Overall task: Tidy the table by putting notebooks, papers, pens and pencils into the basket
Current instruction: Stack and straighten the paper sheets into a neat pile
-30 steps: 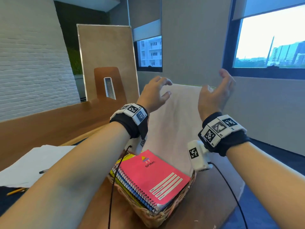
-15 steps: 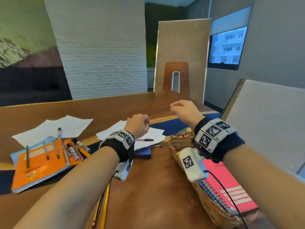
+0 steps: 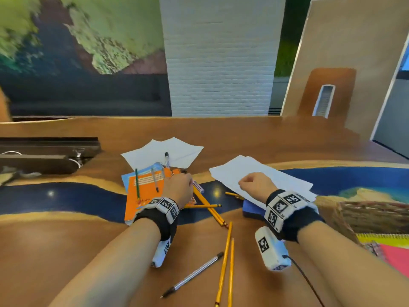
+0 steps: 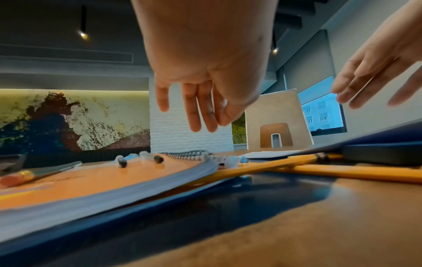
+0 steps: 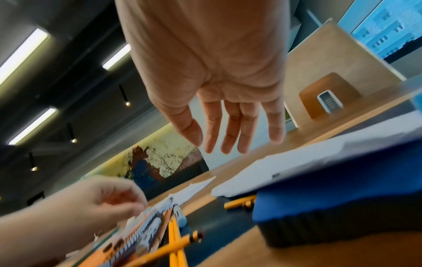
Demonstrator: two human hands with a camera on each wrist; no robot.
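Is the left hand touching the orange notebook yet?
Apart. In the left wrist view, the left hand hangs with fingers above the orange notebook, background visible between them.

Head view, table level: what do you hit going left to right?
Dark tray → green pencil on the orange spiral notebook → left hand → right hand → woven wicker basket.
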